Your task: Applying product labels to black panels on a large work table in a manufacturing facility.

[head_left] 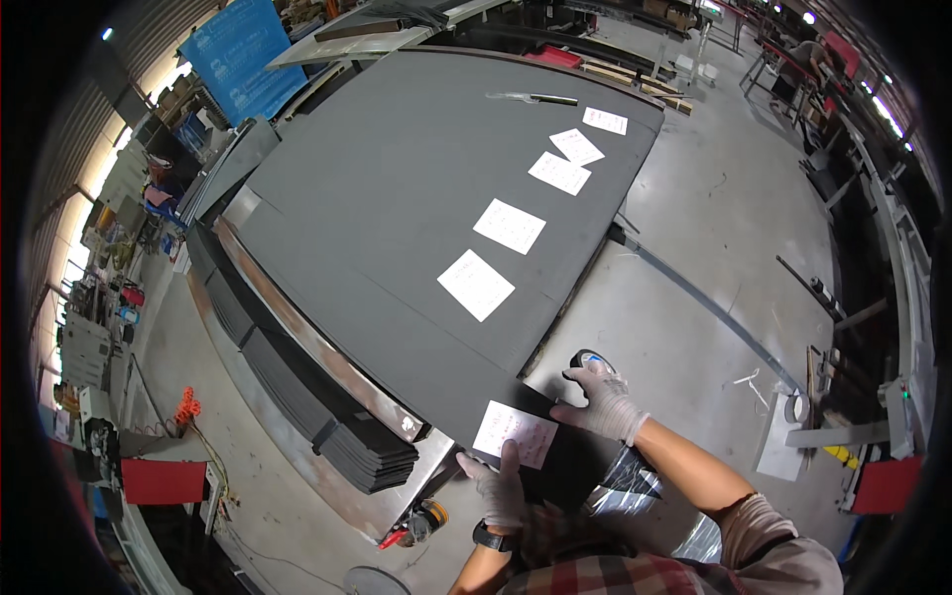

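Observation:
Both my hands wear thin pale gloves. My left hand [499,488] is at the near edge of a dark grey sheet [397,347], its thumb pressing on a white printed paper [518,433]. Its other fingers lie at the sheet's left corner, partly hidden. To the right, my right hand [605,402] curls round a small round black object with a blue and white face, which looks like a tape measure [589,358]. The thumb of that hand reaches toward the sheet's right edge. Several more white papers, such as this one [477,285], run along the sheet's right side.
A pen-like tool [553,99] lies at the sheet's far end. Stacked dark folded strips [327,416] stand along the left side. A long metal bar [709,307] extends to the right above the floor. Another person [808,64] bends at the far right.

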`<state>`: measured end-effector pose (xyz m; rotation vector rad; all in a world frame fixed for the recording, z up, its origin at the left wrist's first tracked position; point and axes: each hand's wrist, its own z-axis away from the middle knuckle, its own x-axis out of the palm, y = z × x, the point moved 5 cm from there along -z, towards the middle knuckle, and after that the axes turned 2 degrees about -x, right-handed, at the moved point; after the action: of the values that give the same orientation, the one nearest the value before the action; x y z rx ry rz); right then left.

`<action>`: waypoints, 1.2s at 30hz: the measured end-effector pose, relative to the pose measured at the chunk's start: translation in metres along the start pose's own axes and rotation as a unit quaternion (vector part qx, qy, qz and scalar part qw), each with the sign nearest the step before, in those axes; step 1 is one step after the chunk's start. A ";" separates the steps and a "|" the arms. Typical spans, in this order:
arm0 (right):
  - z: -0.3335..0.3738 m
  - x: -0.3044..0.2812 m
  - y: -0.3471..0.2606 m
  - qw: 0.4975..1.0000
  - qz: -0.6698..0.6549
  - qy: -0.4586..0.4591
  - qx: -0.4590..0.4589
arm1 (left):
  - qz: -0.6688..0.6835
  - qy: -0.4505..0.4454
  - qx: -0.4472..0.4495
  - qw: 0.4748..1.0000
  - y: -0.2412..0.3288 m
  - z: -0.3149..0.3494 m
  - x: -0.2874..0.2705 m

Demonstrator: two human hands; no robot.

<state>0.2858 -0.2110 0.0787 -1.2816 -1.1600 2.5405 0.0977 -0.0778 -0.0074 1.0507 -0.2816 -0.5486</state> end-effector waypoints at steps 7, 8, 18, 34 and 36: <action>0.014 -0.007 -0.016 0.992 0.123 0.010 -0.003 | 0.103 -0.060 0.018 0.993 0.023 -0.003 0.007; 0.022 -0.012 -0.021 0.992 0.124 0.009 -0.004 | 0.041 -0.041 0.022 0.998 0.025 -0.001 -0.001; 0.038 -0.023 -0.088 0.840 -0.172 -0.413 -0.307 | 0.053 -0.334 -0.088 0.937 0.108 0.056 -0.030; 0.036 0.049 -0.039 0.951 0.127 0.052 -0.278 | -0.083 -0.283 0.029 0.955 -0.129 -0.027 -0.004; 0.061 0.077 -0.054 0.914 0.268 0.047 -0.301 | -0.016 -0.256 -0.022 0.966 -0.098 -0.030 -0.030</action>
<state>0.1787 -0.1803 0.0851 -2.0861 -1.8825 2.4773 0.0582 -0.0760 -0.1072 0.8581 -0.7050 -0.8496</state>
